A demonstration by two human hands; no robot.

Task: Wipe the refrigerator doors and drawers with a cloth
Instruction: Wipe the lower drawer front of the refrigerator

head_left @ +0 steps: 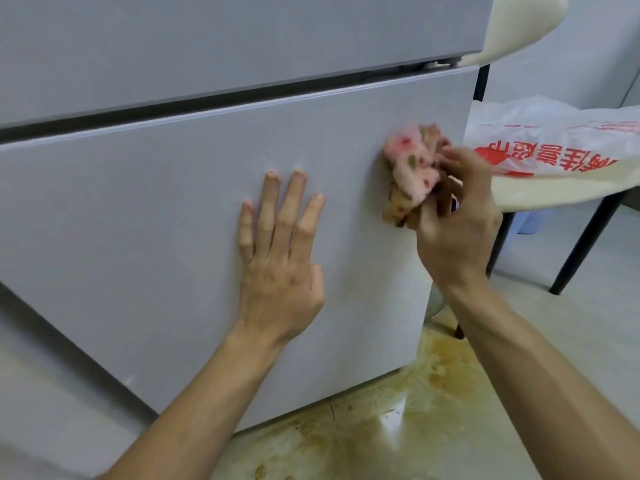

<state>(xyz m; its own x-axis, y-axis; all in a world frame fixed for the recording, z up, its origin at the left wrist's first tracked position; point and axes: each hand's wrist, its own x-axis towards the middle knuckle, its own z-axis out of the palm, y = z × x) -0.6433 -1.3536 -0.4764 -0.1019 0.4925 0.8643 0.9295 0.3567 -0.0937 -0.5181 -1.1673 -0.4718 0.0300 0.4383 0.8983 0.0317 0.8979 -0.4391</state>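
Here the right hand has its fingers bunched tight around a crumpled pink spotted cloth, pressed to the pale grey refrigerator drawer front close to its right edge. The unwiped panel stretches leftward, its long axis roughly level. The left hand lies flat and empty mid-panel. Motion blur smears the cloth; the drawer's left end is cut off.

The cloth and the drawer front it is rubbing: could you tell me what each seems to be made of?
The cloth, bunched in the right hand, looks like soft fleecy fabric, pink with spots. The drawer front, with the left hand flat on it, looks smooth and pale grey with a faint sheen, possibly painted metal or glass.
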